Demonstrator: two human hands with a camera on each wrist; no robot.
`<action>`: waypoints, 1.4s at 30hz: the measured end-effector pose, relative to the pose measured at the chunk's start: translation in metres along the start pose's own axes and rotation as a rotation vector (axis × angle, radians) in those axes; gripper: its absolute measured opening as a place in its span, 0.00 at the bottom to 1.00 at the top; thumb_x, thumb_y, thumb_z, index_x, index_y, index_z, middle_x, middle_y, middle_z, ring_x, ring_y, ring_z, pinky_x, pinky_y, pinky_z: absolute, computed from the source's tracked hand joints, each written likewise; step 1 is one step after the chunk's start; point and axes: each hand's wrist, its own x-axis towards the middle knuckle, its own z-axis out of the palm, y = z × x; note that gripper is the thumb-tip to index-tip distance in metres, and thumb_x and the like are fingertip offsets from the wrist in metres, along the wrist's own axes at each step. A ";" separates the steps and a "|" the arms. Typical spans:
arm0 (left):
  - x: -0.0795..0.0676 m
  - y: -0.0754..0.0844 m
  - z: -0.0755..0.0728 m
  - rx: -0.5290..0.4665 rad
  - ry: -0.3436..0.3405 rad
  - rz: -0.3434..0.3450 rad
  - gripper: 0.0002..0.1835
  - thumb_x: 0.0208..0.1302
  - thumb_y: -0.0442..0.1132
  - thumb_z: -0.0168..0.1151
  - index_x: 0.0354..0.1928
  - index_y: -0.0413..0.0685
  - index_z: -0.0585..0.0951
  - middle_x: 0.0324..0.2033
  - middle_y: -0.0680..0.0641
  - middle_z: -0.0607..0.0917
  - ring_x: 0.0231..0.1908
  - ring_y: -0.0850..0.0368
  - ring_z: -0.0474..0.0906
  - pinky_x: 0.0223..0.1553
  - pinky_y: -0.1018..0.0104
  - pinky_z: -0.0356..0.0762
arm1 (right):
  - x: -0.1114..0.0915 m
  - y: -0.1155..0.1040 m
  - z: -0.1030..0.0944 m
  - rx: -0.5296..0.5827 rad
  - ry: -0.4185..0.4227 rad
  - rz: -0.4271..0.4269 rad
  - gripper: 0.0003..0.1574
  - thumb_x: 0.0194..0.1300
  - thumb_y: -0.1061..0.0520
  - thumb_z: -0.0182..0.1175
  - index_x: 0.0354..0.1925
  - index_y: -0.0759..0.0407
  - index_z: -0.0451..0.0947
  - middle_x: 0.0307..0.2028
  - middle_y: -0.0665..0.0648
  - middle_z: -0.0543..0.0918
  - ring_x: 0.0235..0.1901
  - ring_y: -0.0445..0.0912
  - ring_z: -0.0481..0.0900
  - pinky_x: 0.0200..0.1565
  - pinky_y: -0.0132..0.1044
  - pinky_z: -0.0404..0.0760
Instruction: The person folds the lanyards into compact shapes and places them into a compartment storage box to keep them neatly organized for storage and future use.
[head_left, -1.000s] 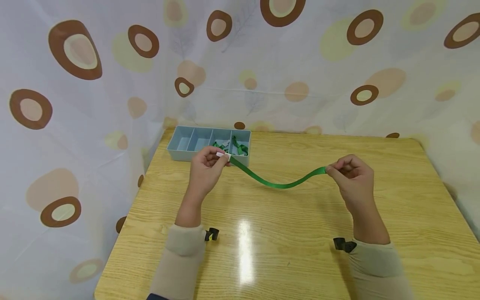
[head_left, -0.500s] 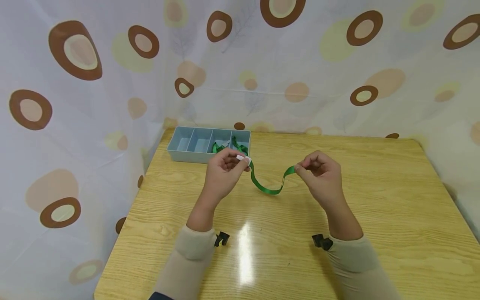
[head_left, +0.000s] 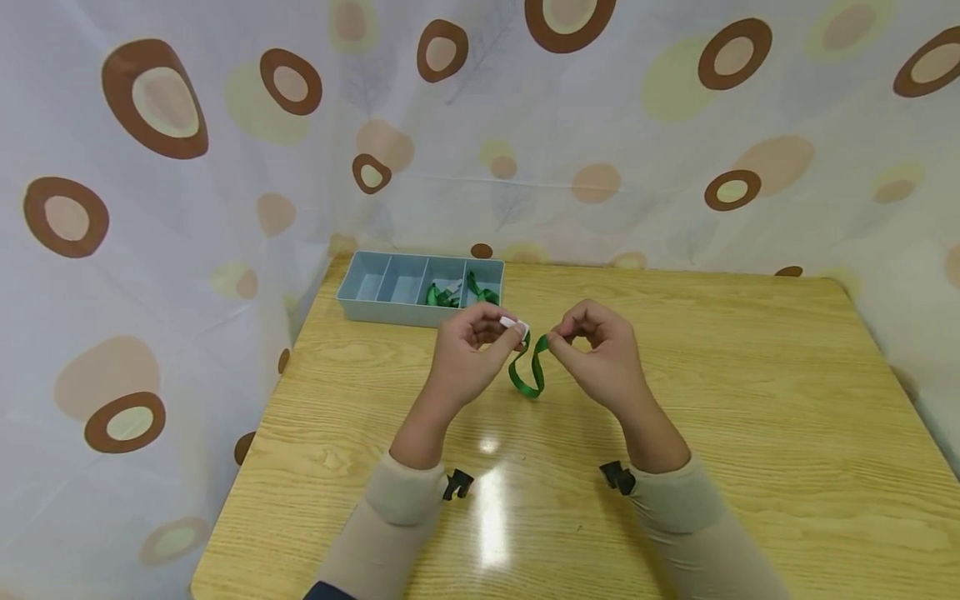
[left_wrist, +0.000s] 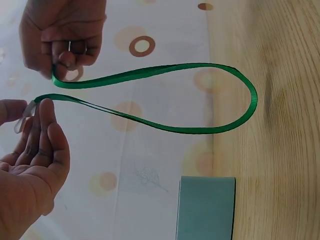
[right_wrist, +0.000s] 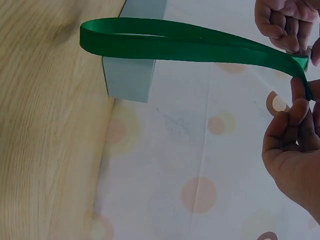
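A narrow green ribbon (head_left: 527,388) hangs in a U-shaped loop between the two hands, in the air above the table. At one end it has a small white piece (head_left: 513,324), which the left hand (head_left: 468,350) pinches between thumb and fingers. The right hand (head_left: 602,354) pinches the opposite end, close beside the left. Both wrist views show the long ribbon loop (left_wrist: 250,100) hanging down. In the right wrist view, the ribbon (right_wrist: 200,49) leads to the right thumb and fingertips (right_wrist: 299,105). What the white piece is cannot be made out.
A blue-grey box (head_left: 390,313) with several compartments stands at the table's back left. Green ribbons (head_left: 442,297) with white bits lie in its two right compartments. A patterned curtain (head_left: 555,217) borders the wooden table (head_left: 750,400). Dark pieces (head_left: 458,483) sit at the cuffs.
The hands have come together, the right moving left and the left moving right. The ribbon between them has gone from a wide sag to a narrow hanging loop.
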 end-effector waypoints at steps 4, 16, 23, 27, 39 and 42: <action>0.000 0.000 0.002 0.006 -0.015 0.005 0.05 0.73 0.35 0.68 0.44 0.40 0.85 0.36 0.40 0.90 0.37 0.47 0.89 0.45 0.62 0.88 | 0.000 -0.001 0.002 0.002 -0.006 -0.008 0.09 0.65 0.76 0.65 0.31 0.69 0.76 0.29 0.49 0.85 0.30 0.40 0.82 0.39 0.30 0.82; -0.002 0.000 0.004 0.013 -0.071 -0.018 0.11 0.73 0.34 0.67 0.53 0.40 0.82 0.42 0.41 0.90 0.43 0.55 0.87 0.52 0.54 0.87 | 0.000 -0.001 0.005 0.026 -0.030 -0.021 0.09 0.65 0.76 0.66 0.32 0.70 0.76 0.30 0.50 0.85 0.32 0.39 0.84 0.39 0.31 0.83; -0.002 -0.002 0.003 0.037 -0.095 -0.004 0.15 0.67 0.31 0.71 0.54 0.43 0.82 0.43 0.41 0.89 0.43 0.57 0.86 0.51 0.57 0.87 | 0.000 0.002 0.005 0.014 -0.057 -0.025 0.07 0.66 0.76 0.66 0.38 0.72 0.76 0.29 0.56 0.86 0.34 0.38 0.85 0.43 0.29 0.84; -0.003 -0.003 0.003 0.034 -0.101 -0.013 0.17 0.65 0.31 0.73 0.55 0.44 0.81 0.44 0.42 0.90 0.43 0.55 0.87 0.52 0.49 0.88 | 0.000 0.002 0.005 -0.016 -0.072 -0.017 0.09 0.70 0.74 0.62 0.47 0.72 0.75 0.30 0.64 0.87 0.36 0.37 0.85 0.44 0.29 0.83; -0.003 -0.002 0.005 0.069 -0.035 -0.059 0.18 0.64 0.40 0.78 0.53 0.49 0.82 0.42 0.45 0.90 0.40 0.53 0.88 0.47 0.58 0.88 | 0.000 -0.002 0.004 0.016 -0.140 0.080 0.14 0.83 0.65 0.47 0.59 0.69 0.74 0.38 0.70 0.88 0.38 0.41 0.86 0.47 0.31 0.84; -0.003 -0.002 0.004 0.076 -0.023 -0.044 0.15 0.67 0.37 0.75 0.53 0.46 0.83 0.42 0.43 0.90 0.39 0.52 0.88 0.46 0.59 0.88 | -0.001 -0.001 0.004 0.030 -0.152 0.073 0.14 0.82 0.67 0.49 0.59 0.70 0.74 0.38 0.71 0.88 0.39 0.41 0.86 0.47 0.30 0.84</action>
